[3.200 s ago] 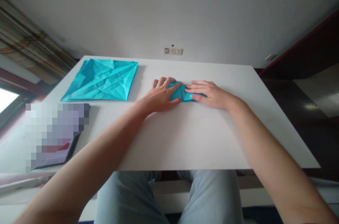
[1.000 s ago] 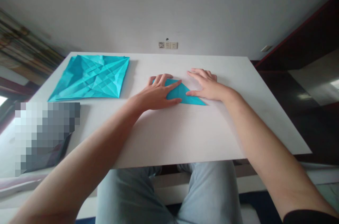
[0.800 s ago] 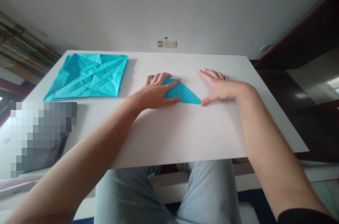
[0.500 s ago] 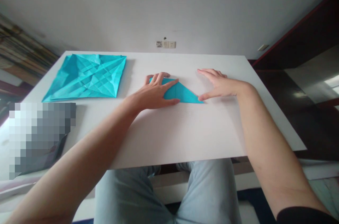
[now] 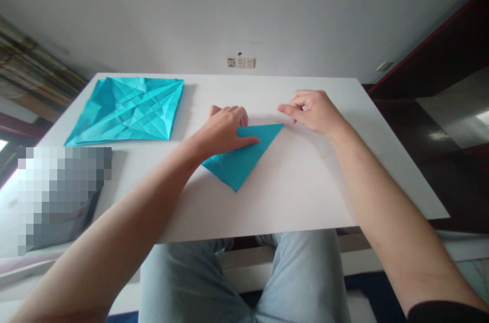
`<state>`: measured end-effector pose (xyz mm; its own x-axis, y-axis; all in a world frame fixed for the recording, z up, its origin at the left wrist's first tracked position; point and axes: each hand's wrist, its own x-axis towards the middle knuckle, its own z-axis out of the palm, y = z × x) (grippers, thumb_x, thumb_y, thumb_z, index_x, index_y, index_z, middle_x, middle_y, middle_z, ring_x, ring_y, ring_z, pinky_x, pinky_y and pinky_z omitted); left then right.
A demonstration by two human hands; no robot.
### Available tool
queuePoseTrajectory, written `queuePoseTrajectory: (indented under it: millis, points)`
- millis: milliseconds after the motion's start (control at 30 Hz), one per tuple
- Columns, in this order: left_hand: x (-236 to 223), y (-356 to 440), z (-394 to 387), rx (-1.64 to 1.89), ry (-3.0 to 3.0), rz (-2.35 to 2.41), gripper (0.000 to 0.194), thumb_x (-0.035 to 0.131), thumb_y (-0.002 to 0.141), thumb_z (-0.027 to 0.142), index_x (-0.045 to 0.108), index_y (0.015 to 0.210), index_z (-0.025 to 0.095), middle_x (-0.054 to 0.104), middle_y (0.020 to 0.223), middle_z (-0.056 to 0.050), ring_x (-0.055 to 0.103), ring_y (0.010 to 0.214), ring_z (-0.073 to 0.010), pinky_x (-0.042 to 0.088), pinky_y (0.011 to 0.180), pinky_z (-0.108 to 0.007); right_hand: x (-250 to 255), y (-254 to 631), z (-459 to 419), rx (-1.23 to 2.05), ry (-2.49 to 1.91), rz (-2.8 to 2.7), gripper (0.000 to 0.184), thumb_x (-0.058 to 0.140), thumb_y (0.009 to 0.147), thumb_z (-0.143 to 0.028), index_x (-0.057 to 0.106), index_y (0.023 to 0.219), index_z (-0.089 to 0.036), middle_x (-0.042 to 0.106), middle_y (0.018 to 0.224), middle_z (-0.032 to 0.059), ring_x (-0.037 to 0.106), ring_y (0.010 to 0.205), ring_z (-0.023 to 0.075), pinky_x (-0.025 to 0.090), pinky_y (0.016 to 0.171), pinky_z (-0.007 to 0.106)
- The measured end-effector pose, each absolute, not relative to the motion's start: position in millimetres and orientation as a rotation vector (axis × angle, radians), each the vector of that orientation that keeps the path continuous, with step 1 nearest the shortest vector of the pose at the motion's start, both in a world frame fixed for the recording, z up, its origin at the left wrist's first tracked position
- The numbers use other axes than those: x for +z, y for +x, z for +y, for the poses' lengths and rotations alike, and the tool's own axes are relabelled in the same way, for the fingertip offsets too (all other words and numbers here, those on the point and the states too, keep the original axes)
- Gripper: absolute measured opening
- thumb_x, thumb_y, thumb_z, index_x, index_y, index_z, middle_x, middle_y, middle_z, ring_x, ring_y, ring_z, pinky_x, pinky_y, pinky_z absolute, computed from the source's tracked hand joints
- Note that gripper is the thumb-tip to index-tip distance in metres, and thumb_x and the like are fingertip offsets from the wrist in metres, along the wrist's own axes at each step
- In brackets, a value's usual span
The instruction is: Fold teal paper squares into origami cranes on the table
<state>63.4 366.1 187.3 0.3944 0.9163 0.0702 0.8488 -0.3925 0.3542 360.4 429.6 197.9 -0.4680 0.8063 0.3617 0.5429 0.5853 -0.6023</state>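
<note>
A folded teal paper triangle (image 5: 239, 157) lies on the white table (image 5: 290, 185), one point aimed at me and one at the right. My left hand (image 5: 221, 129) rests on its upper left part, fingers bent over the far edge and thumb pressed on the sheet. My right hand (image 5: 315, 111) hovers just beyond the paper's right tip, fingers loosely curled, index finger out, nothing in it.
A large creased teal sheet (image 5: 128, 109) lies flat at the table's far left. A dark, blurred-out flat object (image 5: 63, 195) sits at the near left edge. Wall sockets (image 5: 240, 62) are behind the table. My knees in light jeans (image 5: 244, 277) are under the front edge.
The teal triangle has swung round under my left hand, so a point now faces me. My right hand let go of its right tip and lifted back, fingers curling.
</note>
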Motion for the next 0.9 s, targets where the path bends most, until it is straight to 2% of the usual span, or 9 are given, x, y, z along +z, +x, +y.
queuePoseTrajectory:
  millis: [100,200,300,400,533,600,700,767,900]
  points:
    - [191,62,369,0.483,2.219,1.485,0.033,0.082,0.099,0.046,0.073,0.120,0.023,0.083,0.111,-0.008,0.076,0.100,-0.0293,0.055,0.104,-0.045,202,362,428,0.479,-1.077,-2.058,0.054,0.091,0.095,-0.076,0.078,0.081,-0.026,0.073,0.080,0.0030,0.056,0.069,0.0190,0.049,0.072,0.039]
    - [191,64,370,0.771,2.047,1.429,0.024,0.079,0.098,0.042,0.076,0.112,0.023,0.085,0.112,-0.006,0.075,0.101,-0.0260,0.057,0.093,-0.038,205,364,428,0.471,-1.129,-1.917,0.067,0.075,0.103,-0.088,0.076,0.078,-0.026,0.062,0.064,0.0021,0.059,0.065,0.0197,0.052,0.069,0.039]
    - [191,68,370,1.152,1.878,1.346,0.027,0.080,0.100,0.048,0.071,0.100,0.022,0.083,0.104,-0.005,0.075,0.100,-0.0238,0.059,0.090,-0.035,206,362,430,0.541,-1.050,-1.790,0.069,0.074,0.097,-0.097,0.082,0.095,-0.028,0.070,0.076,0.0034,0.070,0.075,0.0218,0.057,0.069,0.036]
    - [195,72,365,1.529,1.891,1.257,0.024,0.078,0.107,0.047,0.069,0.102,0.025,0.082,0.108,-0.005,0.076,0.104,-0.0234,0.062,0.097,-0.040,207,358,431,0.668,-0.972,-1.719,0.071,0.074,0.096,-0.099,0.083,0.109,-0.029,0.079,0.095,0.0044,0.073,0.082,0.0200,0.062,0.074,0.035]
    - [200,73,351,1.829,2.367,1.126,0.014,0.077,0.114,0.037,0.078,0.102,0.030,0.080,0.124,-0.006,0.071,0.119,-0.0274,0.055,0.115,-0.058,207,355,429,0.697,-0.954,-1.686,0.070,0.064,0.105,-0.095,0.083,0.110,-0.028,0.081,0.100,0.0050,0.074,0.087,0.0196,0.064,0.089,0.038]
    - [198,74,345,1.623,2.629,1.047,0.015,0.078,0.113,0.034,0.085,0.100,0.033,0.077,0.131,-0.008,0.066,0.127,-0.0307,0.052,0.117,-0.063,204,356,431,0.691,-0.951,-1.687,0.070,0.062,0.106,-0.095,0.083,0.112,-0.029,0.081,0.102,0.0054,0.075,0.092,0.0212,0.064,0.094,0.040]
    - [190,77,344,1.145,2.728,0.837,0.018,0.080,0.110,0.025,0.092,0.102,0.035,0.070,0.145,-0.011,0.059,0.138,-0.0334,0.053,0.121,-0.059,198,359,435,0.693,-0.971,-1.777,0.067,0.065,0.105,-0.093,0.081,0.114,-0.029,0.084,0.111,0.0067,0.077,0.104,0.0251,0.062,0.103,0.044]
    - [183,76,348,0.920,2.665,0.755,0.022,0.081,0.106,0.018,0.095,0.103,0.035,0.063,0.157,-0.011,0.054,0.147,-0.0353,0.051,0.126,-0.059,191,361,438,0.664,-0.986,-1.908,0.058,0.074,0.105,-0.085,0.082,0.118,-0.029,0.085,0.122,0.0084,0.077,0.112,0.0282,0.061,0.109,0.048]
    - [180,63,357,0.629,2.528,0.846,0.024,0.079,0.103,0.018,0.095,0.108,0.034,0.056,0.169,-0.009,0.046,0.158,-0.0393,0.042,0.135,-0.068,180,360,437,0.563,-0.992,-2.225,0.038,0.082,0.102,-0.059,0.087,0.125,-0.028,0.083,0.134,0.0122,0.076,0.124,0.0359,0.055,0.120,0.060]
